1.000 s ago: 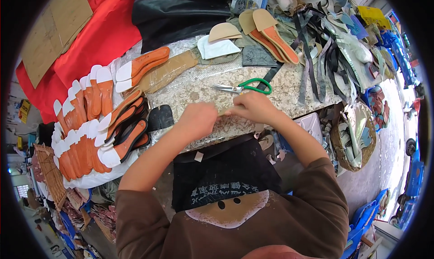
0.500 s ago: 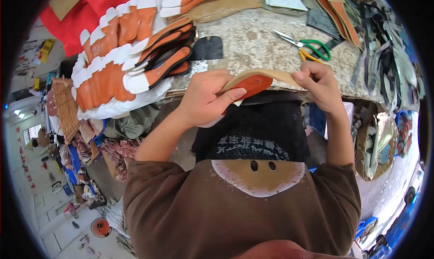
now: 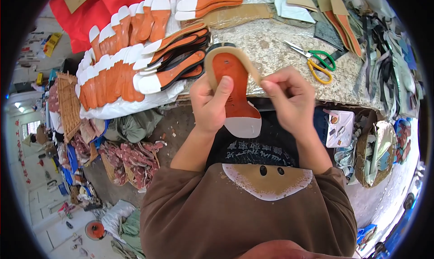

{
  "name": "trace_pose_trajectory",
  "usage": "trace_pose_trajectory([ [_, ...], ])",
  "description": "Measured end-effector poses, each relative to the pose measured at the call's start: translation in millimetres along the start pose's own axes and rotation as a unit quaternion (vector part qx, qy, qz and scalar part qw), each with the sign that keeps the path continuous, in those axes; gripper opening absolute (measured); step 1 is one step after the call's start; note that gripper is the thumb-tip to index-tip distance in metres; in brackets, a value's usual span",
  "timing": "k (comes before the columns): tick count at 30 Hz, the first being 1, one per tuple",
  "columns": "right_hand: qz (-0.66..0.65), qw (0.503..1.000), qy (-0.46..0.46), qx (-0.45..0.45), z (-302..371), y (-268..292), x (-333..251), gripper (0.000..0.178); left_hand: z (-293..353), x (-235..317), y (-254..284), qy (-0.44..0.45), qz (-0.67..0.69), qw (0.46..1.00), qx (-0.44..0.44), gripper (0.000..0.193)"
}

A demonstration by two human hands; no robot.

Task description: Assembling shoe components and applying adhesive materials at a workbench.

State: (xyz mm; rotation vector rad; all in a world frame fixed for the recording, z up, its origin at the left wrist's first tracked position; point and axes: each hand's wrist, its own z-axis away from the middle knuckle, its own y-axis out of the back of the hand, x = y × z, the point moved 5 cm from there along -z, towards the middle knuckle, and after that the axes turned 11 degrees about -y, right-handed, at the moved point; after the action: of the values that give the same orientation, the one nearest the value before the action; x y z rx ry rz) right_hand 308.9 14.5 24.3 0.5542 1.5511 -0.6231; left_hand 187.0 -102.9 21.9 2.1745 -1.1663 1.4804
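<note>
My left hand grips an insole, orange with a white toe end, its thumb pressed on the orange face. The insole is held up over the table's near edge, heel end away from me and white end toward my lap. A beige strip curves round the heel end. On its free right side, my right hand pinches the strip's end between thumb and fingers. The fingers of my left hand are partly hidden behind the insole.
Rows of orange-and-white insoles lie at the left of the worn table. Scissors with green and yellow handles rest to the right. Beyond them are beige-edged insoles and hanging dark strips. A white tray sits below.
The insole has turned so its heel points away from me and its orange face shows. My right hand has moved left and lower with the strip, which now wraps round the heel.
</note>
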Motion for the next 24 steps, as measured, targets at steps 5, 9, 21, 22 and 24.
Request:
trace_pose_trajectory([
  [5, 0.072, 0.997, 0.039, -0.006, -7, -31, -17, 0.012, 9, -2, 4, -0.027, -0.026, 0.996, 0.08, 0.041],
  [9, 0.18, 0.978, 0.096, -0.053, -15, -25, -9, 0.012, 4, -17, 6, -0.049, 0.002, 0.997, 0.064, 0.051],
  [21, 0.272, 0.95, 0.112, -0.105, 0, -16, 28, 0.014, 21, -36, 8, 0.155, -0.012, 0.978, 0.143, 0.013],
  [22, 0.271, 0.95, 0.112, -0.107, 2, -12, 30, 0.014, 21, -35, 5, 0.155, -0.013, 0.977, 0.144, 0.013],
  [24, 0.3, 0.939, 0.114, -0.122, 7, -7, 34, 0.016, 20, -33, -1, 0.17, -0.012, 0.976, 0.134, 0.008],
])
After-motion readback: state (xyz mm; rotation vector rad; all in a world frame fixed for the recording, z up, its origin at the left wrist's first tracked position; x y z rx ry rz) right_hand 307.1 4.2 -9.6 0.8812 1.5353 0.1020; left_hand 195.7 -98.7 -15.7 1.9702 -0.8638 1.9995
